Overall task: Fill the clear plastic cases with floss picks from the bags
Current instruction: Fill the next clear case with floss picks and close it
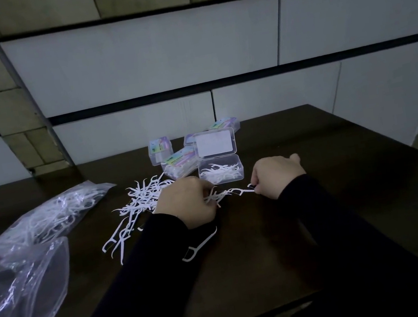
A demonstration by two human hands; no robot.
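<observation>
An open clear case (221, 174) with its lid up holds several white floss picks, just beyond my hands. My left hand (187, 206) grips a small bunch of picks (215, 197) near the table's middle. My right hand (277, 178) pinches the end of one floss pick (241, 191) whose other end meets that bunch. A loose heap of picks (137, 200) lies left of my left hand, and a single pick (199, 245) lies nearer me. A bag with picks (54, 214) rests at the left.
Several closed labelled cases (180, 164) stand behind the open one, near the dark table's (323, 222) far edge. A crumpled clear bag (22, 289) sits at the near left. A tiled wall rises behind; the table edge drops off at right.
</observation>
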